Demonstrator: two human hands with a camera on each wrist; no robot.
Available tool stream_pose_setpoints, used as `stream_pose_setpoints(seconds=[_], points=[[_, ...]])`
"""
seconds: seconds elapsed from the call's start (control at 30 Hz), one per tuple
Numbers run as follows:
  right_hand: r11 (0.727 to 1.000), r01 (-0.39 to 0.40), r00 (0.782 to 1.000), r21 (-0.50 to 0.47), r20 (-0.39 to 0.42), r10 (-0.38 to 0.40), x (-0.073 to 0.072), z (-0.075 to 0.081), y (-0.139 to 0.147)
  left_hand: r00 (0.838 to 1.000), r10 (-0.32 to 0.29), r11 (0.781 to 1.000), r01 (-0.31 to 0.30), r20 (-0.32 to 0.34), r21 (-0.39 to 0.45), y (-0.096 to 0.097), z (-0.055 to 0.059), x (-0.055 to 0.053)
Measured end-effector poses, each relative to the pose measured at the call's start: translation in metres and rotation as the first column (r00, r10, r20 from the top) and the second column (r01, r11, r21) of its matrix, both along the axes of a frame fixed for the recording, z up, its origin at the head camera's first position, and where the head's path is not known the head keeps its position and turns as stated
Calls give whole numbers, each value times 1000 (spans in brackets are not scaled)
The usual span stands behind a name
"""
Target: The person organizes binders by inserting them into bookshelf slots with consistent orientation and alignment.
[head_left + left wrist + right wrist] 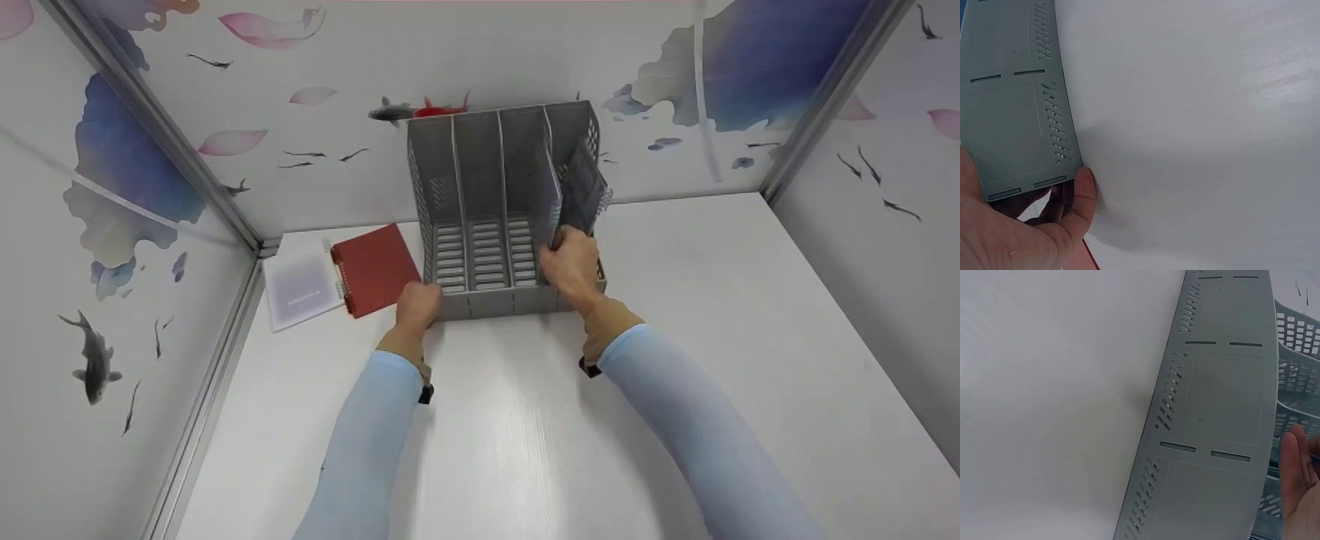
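A grey file organizer with several upright compartments stands against the back wall. My left hand grips its front left corner; in the left wrist view the fingers curl round the end of the front panel. On the organizer's right side, my right hand holds a thin grey spiral notebook by its lower front part. A darker spiral notebook leans beside it in the rightmost compartment. The right wrist view shows the right hand's fingers behind the front panel, and the grip itself is hidden.
Left of the organizer lie a red ring-bound notebook and a pale notebook with a clear cover, both flat on the white table. Patterned walls enclose the table at the back and sides.
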State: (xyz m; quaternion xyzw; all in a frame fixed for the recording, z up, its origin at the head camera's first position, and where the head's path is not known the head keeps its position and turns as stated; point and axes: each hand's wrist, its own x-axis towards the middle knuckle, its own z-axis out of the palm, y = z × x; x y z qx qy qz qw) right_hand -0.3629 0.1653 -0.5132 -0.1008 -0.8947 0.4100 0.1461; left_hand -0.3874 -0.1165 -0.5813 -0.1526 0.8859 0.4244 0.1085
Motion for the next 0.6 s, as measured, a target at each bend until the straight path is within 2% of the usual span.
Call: stream_pose_setpoints(seconds=[0.07,0.1,0.13,0.17,0.3,0.33,0.37,0.4,0.43,0.53,0.57,0.6], points=[[1000,8,1000,-2,18,-8,-1,-1,-1,1000,0,1000,0,-2,-6,0,-1,-1],[1000,10,1000,-5,24,-10,-2,-2,-1,1000,1,1000,-1,-17,-10,-1,-8,-4],[1000,13,999,-9,32,-12,-3,-2,-2,1000,2,1000,-2,-16,-9,-1,-9,-5],[1000,16,999,-12,41,-15,-3,-2,-2,1000,1,1000,-1,-1,-1,-1,-5,-3],[1000,20,996,-6,84,-19,-7,-3,-4,1000,7,1000,-7,14,-3,1,-2,-2],[1000,20,995,-6,93,-19,-8,-2,-4,1000,8,1000,-8,23,1,3,6,2],[1000,22,995,-4,101,-21,-9,-2,-5,1000,3,1000,-3,0,10,0,0,1],[1000,24,994,-2,108,-23,-11,-1,-5,1000,4,1000,-4,-8,8,0,2,4],[1000,24,993,-1,113,-24,-12,-1,-6,1000,7,1000,-7,-1,6,3,11,9],[999,40,990,-11,135,-38,-15,0,-7,1000,8,1000,-8,1,8,5,17,15],[999,47,989,-10,143,-45,-16,0,-7,1000,3,1000,-3,-16,-1,3,10,11],[999,50,988,-12,149,-47,-17,0,-7,1000,5,1000,-5,-3,-18,5,10,8]])
